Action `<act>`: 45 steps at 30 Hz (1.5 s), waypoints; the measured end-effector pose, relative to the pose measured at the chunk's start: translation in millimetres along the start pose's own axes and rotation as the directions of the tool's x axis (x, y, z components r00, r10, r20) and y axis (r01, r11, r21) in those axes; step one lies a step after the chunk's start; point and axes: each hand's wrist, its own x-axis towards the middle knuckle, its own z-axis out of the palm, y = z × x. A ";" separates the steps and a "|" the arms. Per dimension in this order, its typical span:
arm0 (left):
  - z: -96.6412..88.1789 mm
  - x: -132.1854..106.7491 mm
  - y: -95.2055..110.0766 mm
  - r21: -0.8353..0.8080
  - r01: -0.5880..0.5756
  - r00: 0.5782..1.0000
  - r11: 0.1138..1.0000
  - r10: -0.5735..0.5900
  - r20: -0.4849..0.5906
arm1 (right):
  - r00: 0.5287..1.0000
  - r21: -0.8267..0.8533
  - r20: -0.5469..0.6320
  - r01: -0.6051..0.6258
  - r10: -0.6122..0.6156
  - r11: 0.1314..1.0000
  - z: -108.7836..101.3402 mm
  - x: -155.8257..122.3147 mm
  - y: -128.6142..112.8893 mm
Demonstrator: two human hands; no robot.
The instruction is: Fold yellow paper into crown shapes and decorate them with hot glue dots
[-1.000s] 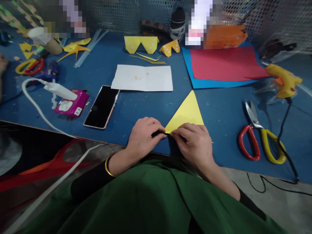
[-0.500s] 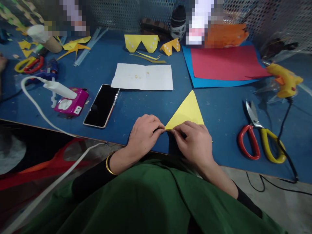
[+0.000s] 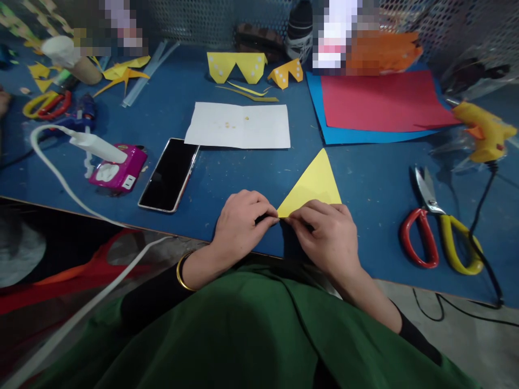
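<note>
A yellow sheet of paper, showing as a triangle, lies near the table's front edge with its tip pointing away from me. My left hand pinches its left corner between thumb and fingers. Just beside that, my right hand has thumb and fingertips closed on the paper's near edge. The right hand hides much of that lower edge. A white folded sheet with small crumbs on it lies farther back, and a phone rests to the left of my hands.
Red-and-yellow scissors and a yellow glue gun with a cord lie right. Red paper overlaps blue paper. Yellow and orange cut-outs stand at the back. A magenta power socket with white cable sits left.
Both hands stay pinched on the yellow paper, with only a slight shift at its near edge. The whole view has moved a little.
</note>
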 end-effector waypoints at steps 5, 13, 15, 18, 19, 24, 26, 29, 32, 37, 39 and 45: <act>1.0 3.2 5.5 0.065 0.019 1.000 0.998 -0.020 0.009 | 0.999 -0.085 -0.031 -0.025 0.022 0.996 0.4 -1.7 1.2; -1.6 9.1 10.0 0.035 0.076 0.996 0.997 -0.077 0.045 | 0.970 0.008 -0.066 -0.236 0.236 0.972 -13.9 -27.0 47.0; -3.3 10.9 11.9 -0.007 0.117 0.992 0.993 -0.116 0.039 | 0.967 0.018 -0.128 -0.219 0.219 0.976 -16.6 -30.3 51.2; -6.8 14.6 17.1 -0.135 0.184 0.983 0.974 -0.183 0.019 | 0.951 -0.149 -0.308 -0.068 0.019 0.987 -19.8 -28.8 43.3; -8.1 16.1 19.3 -0.188 0.195 0.980 0.963 -0.197 0.006 | 0.939 -0.221 -0.335 0.000 -0.076 0.975 -20.7 -27.0 38.4; -15.0 26.9 30.2 -0.386 0.166 0.975 0.908 -0.209 -0.073 | 0.903 -0.445 -0.230 0.233 -0.362 0.864 -24.6 -12.3 24.0; -16.9 32.3 33.3 -0.445 0.165 0.971 0.880 -0.225 -0.085 | 0.889 -0.482 -0.242 0.238 -0.389 0.843 -26.6 -4.6 27.4; -17.8 42.5 37.7 -0.595 0.196 0.952 0.780 -0.296 -0.076 | 0.874 -0.516 -0.260 0.235 -0.412 0.824 -30.6 7.4 36.7; -19.2 55.6 45.3 -0.788 0.213 0.936 0.578 -0.353 -0.006 | 0.865 -0.528 -0.275 0.228 -0.419 0.818 -34.1 17.9 44.4; -27.0 87.5 62.2 -0.900 0.175 0.945 0.399 -0.325 0.039 | 0.870 -0.414 -0.399 0.112 -0.291 0.903 -44.0 34.2 53.3; -27.7 106.2 65.3 -0.915 0.068 0.922 0.398 -0.374 -0.094 | 0.867 -0.161 -0.495 -0.030 -0.055 0.986 -51.3 44.7 57.3; -9.2 162.3 54.0 -0.897 -0.140 0.690 0.420 -0.608 -0.392 | 0.746 0.712 -0.385 -0.134 0.543 0.690 -65.8 94.6 74.5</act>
